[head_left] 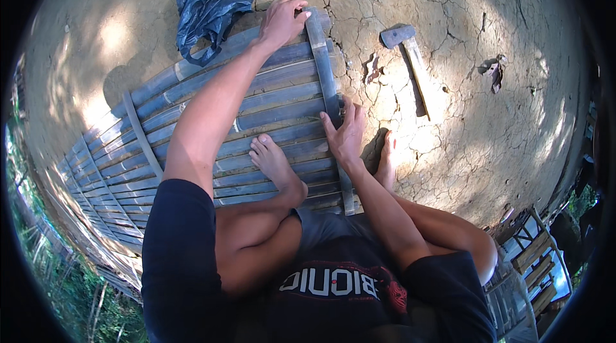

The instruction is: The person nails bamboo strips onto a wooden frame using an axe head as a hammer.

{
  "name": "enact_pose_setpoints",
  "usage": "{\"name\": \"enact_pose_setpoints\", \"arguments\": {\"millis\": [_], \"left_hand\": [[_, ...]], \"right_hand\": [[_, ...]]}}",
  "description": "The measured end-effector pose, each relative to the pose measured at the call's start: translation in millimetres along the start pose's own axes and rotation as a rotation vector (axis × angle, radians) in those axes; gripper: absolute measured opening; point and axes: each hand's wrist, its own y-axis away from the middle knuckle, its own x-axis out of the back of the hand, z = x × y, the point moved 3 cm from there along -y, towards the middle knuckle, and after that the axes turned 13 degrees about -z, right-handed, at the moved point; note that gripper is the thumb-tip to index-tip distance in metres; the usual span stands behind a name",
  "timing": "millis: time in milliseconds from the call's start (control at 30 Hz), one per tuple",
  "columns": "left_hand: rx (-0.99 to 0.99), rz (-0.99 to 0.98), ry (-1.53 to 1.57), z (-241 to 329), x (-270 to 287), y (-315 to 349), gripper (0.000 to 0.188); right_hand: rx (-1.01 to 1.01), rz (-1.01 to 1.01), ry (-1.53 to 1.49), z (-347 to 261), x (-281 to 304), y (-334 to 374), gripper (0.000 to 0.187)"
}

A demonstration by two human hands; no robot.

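A panel of long greyish bamboo slats (282,98) lies on the ground under me. Across its right end runs a flat bamboo strip (322,54). My left hand (283,23) is at the far end of this strip, its fingers bent and the thumb and forefinger closed on the strip's tip. Nearer to me, my right hand (347,134) straddles the same strip, thumb on its left side and fingers on its right. What the fingertips touch beneath the strip is hidden. My bare left foot (273,162) presses on the slats between my arms.
A hammer (416,70) with a dark head and wooden handle lies on the cracked earth at right, near dry leaves (372,68). A dark plastic bag (215,6) rests by the panel's far edge. Another crosswise strip (142,134) spans the panel farther left.
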Motion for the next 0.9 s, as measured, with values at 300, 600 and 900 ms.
{"name": "enact_pose_setpoints", "arguments": {"millis": [300, 600, 900], "left_hand": [[0.052, -0.022, 0.158, -13.9, -11.9, -12.7, 0.024], [0.063, -0.034, 0.223, -11.2, -11.7, -14.8, 0.021], [0.080, -0.022, 0.205, -11.1, -10.2, -15.2, 0.023]], "right_hand": [[-0.052, 0.013, 0.012, 19.5, -22.3, 30.6, 0.062], [-0.065, -0.008, -0.070, 21.3, -18.7, 32.1, 0.058], [-0.034, 0.032, -0.084, 17.4, -18.7, 32.9, 0.056]]}}
